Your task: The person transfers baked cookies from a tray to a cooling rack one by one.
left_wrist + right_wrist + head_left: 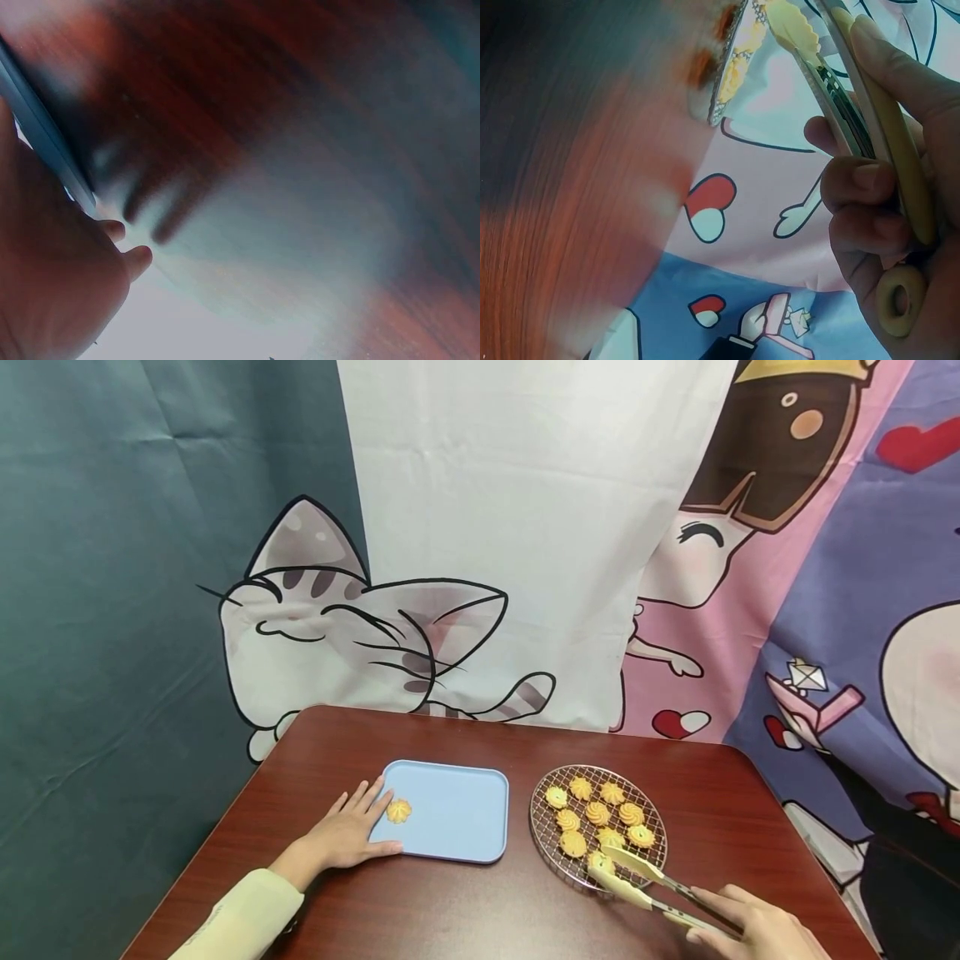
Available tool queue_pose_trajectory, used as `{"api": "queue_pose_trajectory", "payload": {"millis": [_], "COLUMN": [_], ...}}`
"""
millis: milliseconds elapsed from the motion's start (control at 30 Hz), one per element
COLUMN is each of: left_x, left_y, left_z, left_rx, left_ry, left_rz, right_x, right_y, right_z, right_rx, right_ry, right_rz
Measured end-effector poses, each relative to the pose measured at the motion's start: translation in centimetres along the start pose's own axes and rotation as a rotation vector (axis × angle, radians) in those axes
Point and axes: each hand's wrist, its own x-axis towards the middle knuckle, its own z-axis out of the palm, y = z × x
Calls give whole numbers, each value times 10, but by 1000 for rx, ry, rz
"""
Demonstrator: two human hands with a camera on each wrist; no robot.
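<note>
My left hand (343,835) lies with straight, spread fingers over the left edge of a light blue tray (461,814). On that tray, near the fingertips, sits one golden piped cookie (399,811). In the left wrist view the hand (60,277) is beside the tray's dark edge (45,131). My right hand (757,931) grips metal tongs with pale yellow tips (630,890). The tong tips are parted around a cookie (600,862) at the near side of a round wire rack (549,835). Fingers and thumb wrap the tongs (900,142) in the right wrist view.
Several more piped cookies (597,812) are spread over the rack, some with small green bits on top. Tray and rack stand side by side on a dark red-brown wooden table (442,910). Behind the table hangs a printed cartoon curtain (525,527).
</note>
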Motion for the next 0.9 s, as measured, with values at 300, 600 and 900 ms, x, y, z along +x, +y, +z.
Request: {"api": "queue_pose_trajectory", "payload": {"millis": [300,600,900], "left_x": [0,0,2], "left_y": [-1,-2,-3], "left_z": [1,2,0], "left_rx": [-11,-2,6], "left_ry": [19,-4,-6], "left_rz": [15,-4,-8], "right_x": [1,3,3], "right_y": [6,7,8], "right_z": [4,3,2], "right_rx": [-10,-14,-25], "right_ry": [19,8,21], "right_rz": [-5,-4,-19]}}
